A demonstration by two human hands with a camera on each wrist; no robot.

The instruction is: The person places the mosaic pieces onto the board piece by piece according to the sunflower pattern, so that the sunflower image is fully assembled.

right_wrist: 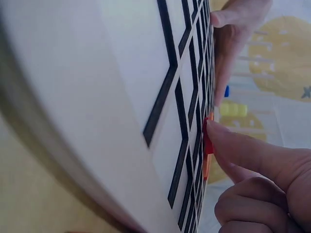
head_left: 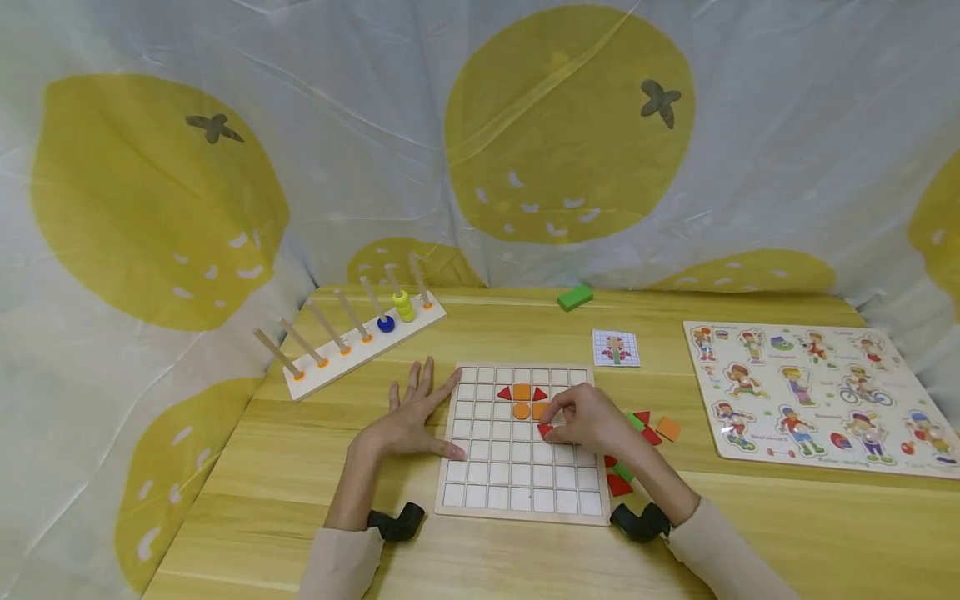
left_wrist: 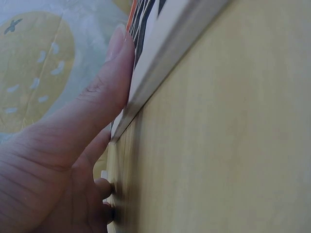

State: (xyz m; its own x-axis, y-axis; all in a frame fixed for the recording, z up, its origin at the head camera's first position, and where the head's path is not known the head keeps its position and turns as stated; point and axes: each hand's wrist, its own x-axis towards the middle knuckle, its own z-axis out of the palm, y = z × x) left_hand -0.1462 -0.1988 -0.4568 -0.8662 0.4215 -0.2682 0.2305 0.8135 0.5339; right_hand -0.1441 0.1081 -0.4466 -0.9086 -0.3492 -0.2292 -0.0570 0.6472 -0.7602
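Right hand (head_left: pixel 588 421) curled, fingertips pinching a red triangle (head_left: pixel 544 430) on the grid board (head_left: pixel 517 492); most of the piece hidden under the fingers. Left hand (head_left: pixel 408 421) flat, fingers spread, pressing the board's left edge. Just right of the right hand, loose coloured pieces (head_left: pixel 652 429), partly covered by the wrist. Beyond, a small pattern card (head_left: pixel 616 347), print too small to read. Underneath, wooden table (head_left: pixel 750 533); behind, lemon-print cloth (head_left: pixel 525 125).
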